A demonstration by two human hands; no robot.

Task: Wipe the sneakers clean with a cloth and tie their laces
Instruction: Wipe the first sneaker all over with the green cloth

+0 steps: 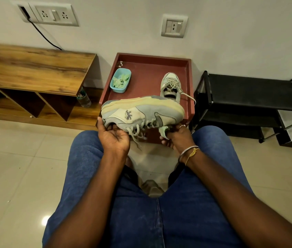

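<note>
- The left hand [113, 135], palm up, grasps the heel end of a pale grey-and-cream lace-up sneaker [141, 111]. The thumb lies on the outside of the heel and the fingers curl into the shoe's opening.
- The right hand [175, 136] is clenched round a small crumpled mint-green cloth [164, 130], which touches the underside of the sneaker near its toe end. A ring [182, 125] sits on one finger and a thin metal bangle [188, 151] on the wrist.
- The held sneaker lies on its side above the knees, its yellowed sole turned up and away, heel to the left. Its loose grey laces [136, 133] hang down between the two hands.
- Both forearms reach out over blue denim jeans [88, 167].
- Just beyond the hands stands a dark red square tray-top table [145, 72] with a raised rim.
- On the table's left half sits a light blue rounded plastic tub [120, 80], which holds several crumpled green cloth pieces [120, 82].
- On its right half the second matching sneaker [171, 85] stands upright, toe towards the wall, laces untied, with one lace trailing over the rim.
- Some small white bits [121, 63] lie in the far left corner of the tray; I cannot tell what they are.
- A low brown wooden bench with open cubbies [34, 68] stands to the left, with a clear plastic bottle [84, 99] between it and the table.
- A black metal shoe rack [249, 92] stands to the right.
</note>
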